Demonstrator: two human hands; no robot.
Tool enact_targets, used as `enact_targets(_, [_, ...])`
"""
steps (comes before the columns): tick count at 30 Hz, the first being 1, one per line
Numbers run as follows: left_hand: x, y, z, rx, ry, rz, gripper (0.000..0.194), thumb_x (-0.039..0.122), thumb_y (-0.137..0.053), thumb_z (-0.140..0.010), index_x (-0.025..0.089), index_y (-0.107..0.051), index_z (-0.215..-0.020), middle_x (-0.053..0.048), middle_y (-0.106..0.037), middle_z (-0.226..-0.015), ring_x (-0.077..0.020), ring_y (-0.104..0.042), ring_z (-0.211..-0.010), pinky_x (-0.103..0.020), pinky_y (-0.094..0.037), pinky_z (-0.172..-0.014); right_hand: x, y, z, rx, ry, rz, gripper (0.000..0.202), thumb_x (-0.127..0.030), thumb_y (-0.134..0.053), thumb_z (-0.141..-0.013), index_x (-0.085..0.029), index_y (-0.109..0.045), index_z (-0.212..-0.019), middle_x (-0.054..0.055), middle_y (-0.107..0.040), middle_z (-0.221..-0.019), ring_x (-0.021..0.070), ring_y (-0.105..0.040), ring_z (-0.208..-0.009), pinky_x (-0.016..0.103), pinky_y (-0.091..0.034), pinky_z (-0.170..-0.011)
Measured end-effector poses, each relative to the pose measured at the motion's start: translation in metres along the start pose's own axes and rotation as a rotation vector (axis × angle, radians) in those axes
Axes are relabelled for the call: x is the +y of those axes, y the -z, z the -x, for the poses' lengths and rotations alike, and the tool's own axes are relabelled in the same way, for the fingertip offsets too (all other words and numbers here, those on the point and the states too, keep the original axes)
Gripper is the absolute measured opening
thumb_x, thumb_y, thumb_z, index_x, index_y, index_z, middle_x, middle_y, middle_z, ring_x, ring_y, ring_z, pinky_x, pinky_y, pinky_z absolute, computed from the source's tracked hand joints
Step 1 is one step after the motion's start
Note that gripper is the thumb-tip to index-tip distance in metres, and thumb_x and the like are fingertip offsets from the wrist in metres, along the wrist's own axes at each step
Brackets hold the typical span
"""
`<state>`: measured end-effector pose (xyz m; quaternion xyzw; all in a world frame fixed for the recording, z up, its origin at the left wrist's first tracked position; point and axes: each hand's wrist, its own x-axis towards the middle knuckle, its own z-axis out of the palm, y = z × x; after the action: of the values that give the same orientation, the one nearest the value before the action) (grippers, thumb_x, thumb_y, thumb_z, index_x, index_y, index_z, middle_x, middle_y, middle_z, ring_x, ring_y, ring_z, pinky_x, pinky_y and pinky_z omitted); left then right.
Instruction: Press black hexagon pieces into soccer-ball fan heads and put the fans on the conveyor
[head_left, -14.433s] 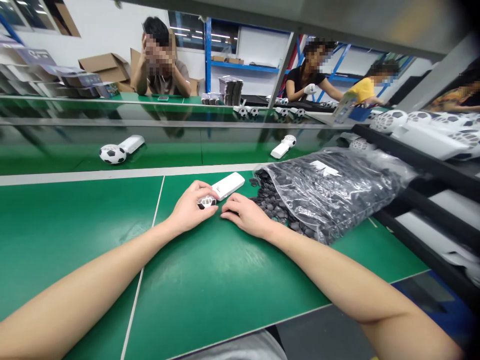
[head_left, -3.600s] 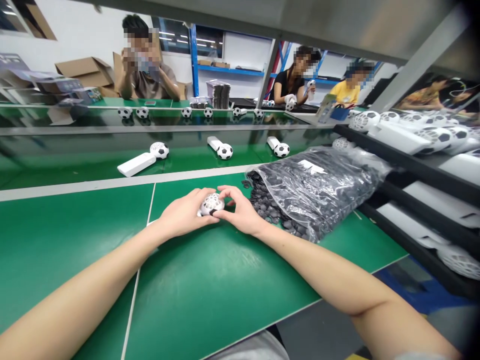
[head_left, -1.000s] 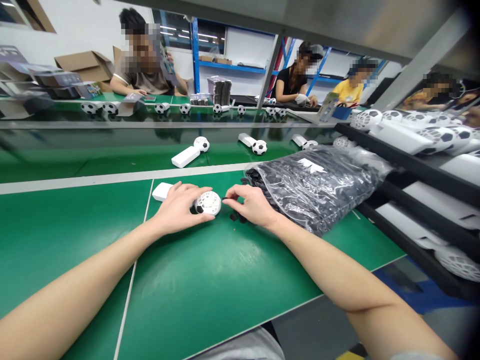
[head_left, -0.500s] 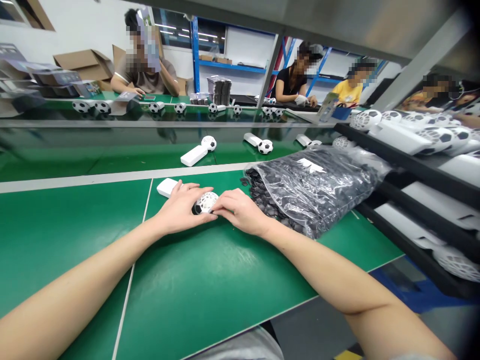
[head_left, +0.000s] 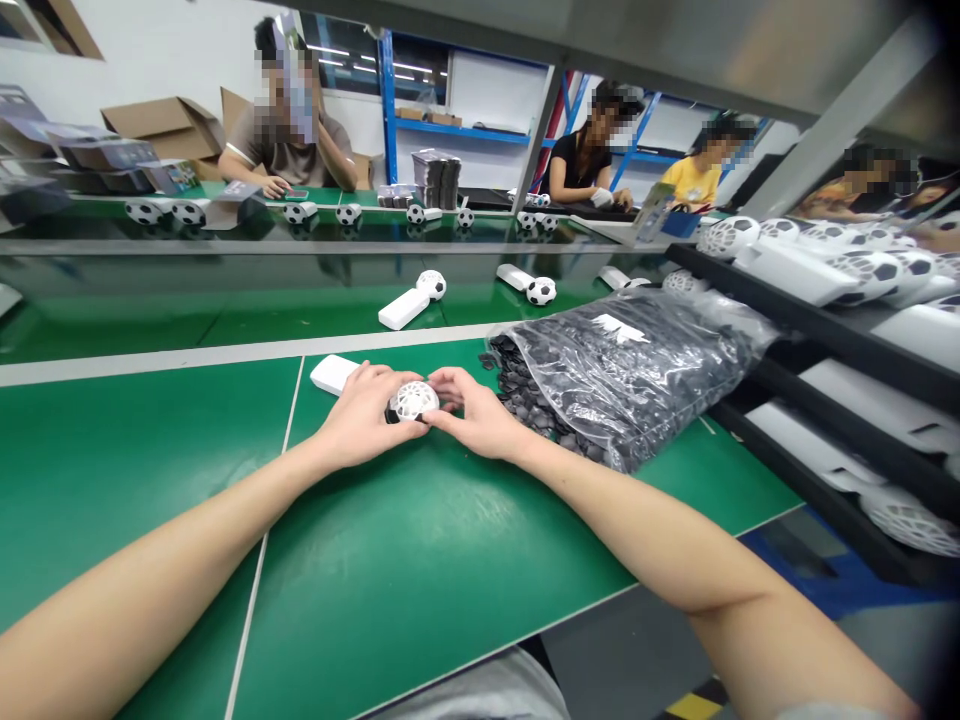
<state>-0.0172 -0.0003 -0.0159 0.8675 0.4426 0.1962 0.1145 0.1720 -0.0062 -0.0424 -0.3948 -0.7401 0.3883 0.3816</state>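
My left hand (head_left: 362, 415) grips a white handheld fan (head_left: 414, 401) with a football-shaped head; its white handle (head_left: 334, 374) sticks out to the left on the green table (head_left: 420, 560). My right hand (head_left: 478, 415) touches the fan's head from the right, fingertips pressed on it. Whether a small black piece sits under those fingers is hidden. A clear plastic bag (head_left: 630, 370) full of small black pieces lies open just right of my right hand, with several pieces spilled at its mouth (head_left: 517, 385).
Finished football fans (head_left: 411, 300) (head_left: 529, 284) lie on the conveyor belt (head_left: 150, 310) beyond the table. A black rack (head_left: 840, 340) at the right holds more white fans. Other people sit at the far bench (head_left: 247, 200) with boxes and fans.
My right hand has moved up onto the fan's head, fingers now curled over it. The fans on the belt have drifted right. My left hand holds the fan in the same place.
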Motion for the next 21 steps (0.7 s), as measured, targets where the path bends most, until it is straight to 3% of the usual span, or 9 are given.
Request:
enact_targets(4, [-0.003, -0.003, 0.001, -0.015, -0.114, 0.008, 0.053, 0.049, -0.057, -0.07, 0.02, -0.048, -0.114, -0.007, -0.055, -0.109, -0.0262, -0.043, -0.104, -0.045, -0.024, -0.099, 0.007, 0.014, -0.01, 0.055, -0.056, 0.024, 0.03, -0.032, -0.055, -0.078, -0.018, -0.047, -0.103, 0.007, -0.06, -0.103, 0.0145, -0.058, -0.093, 0.031, -0.047, -0.082])
enact_targets(6, [-0.004, -0.006, 0.002, 0.011, -0.144, -0.015, 0.061, 0.054, -0.059, -0.068, 0.02, -0.047, -0.116, -0.008, -0.053, -0.112, -0.0272, -0.04, -0.107, -0.045, -0.023, -0.099, 0.008, 0.025, -0.013, 0.151, -0.064, 0.134, 0.027, -0.034, -0.055, -0.077, -0.016, -0.052, -0.098, 0.007, -0.06, -0.101, 0.0139, -0.058, -0.088, 0.03, -0.047, -0.079])
enact_targets(8, [-0.006, -0.008, 0.001, 0.051, -0.114, -0.048, 0.064, 0.057, -0.059, -0.067, 0.019, -0.047, -0.117, -0.009, -0.053, -0.112, -0.0282, -0.039, -0.108, -0.045, -0.025, -0.098, 0.009, 0.036, -0.014, 0.254, -0.061, 0.306, 0.021, -0.031, -0.055, -0.078, -0.016, -0.056, -0.092, 0.005, -0.061, -0.093, 0.0129, -0.058, -0.08, 0.029, -0.046, -0.076])
enact_targets(10, [-0.009, -0.008, -0.001, 0.058, -0.062, -0.058, 0.062, 0.055, -0.057, -0.069, 0.02, -0.047, -0.119, -0.008, -0.053, -0.11, -0.0288, -0.039, -0.109, -0.047, -0.026, -0.097, 0.009, 0.044, -0.014, 0.274, -0.078, 0.472, 0.012, -0.026, -0.056, -0.076, -0.016, -0.06, -0.082, 0.003, -0.061, -0.082, 0.0119, -0.056, -0.072, 0.027, -0.045, -0.071])
enact_targets(13, [-0.016, -0.004, -0.003, 0.002, -0.002, -0.012, 0.06, 0.049, -0.057, -0.072, 0.024, -0.043, -0.124, -0.008, -0.05, -0.119, -0.0312, -0.032, -0.119, -0.05, -0.023, -0.099, 0.009, 0.049, -0.011, 0.168, -0.116, 0.649, 0.006, -0.022, -0.059, -0.074, -0.017, -0.063, -0.074, 0.002, -0.06, -0.077, 0.0123, -0.055, -0.069, 0.025, -0.043, -0.068])
enact_targets(16, [-0.018, 0.0, -0.002, -0.073, 0.014, 0.1, 0.061, 0.044, -0.058, -0.072, 0.026, -0.039, -0.127, -0.007, -0.042, -0.131, -0.0311, -0.021, -0.128, -0.049, -0.022, -0.102, 0.007, 0.046, -0.009, 0.032, -0.133, 0.763, 0.01, -0.024, -0.061, -0.074, -0.018, -0.066, -0.081, 0.005, -0.062, -0.084, 0.015, -0.057, -0.078, 0.026, -0.043, -0.073])
enact_targets(21, [-0.01, -0.004, 0.001, -0.05, 0.017, 0.198, 0.058, 0.044, -0.061, -0.069, 0.023, -0.043, -0.121, -0.008, -0.043, -0.129, -0.029, -0.016, -0.132, -0.046, -0.02, -0.106, 0.002, 0.039, -0.009, -0.067, -0.145, 0.918, 0.018, -0.023, -0.05, -0.083, -0.018, -0.066, -0.088, 0.008, -0.064, -0.089, 0.0184, -0.058, -0.086, 0.027, -0.042, -0.078])
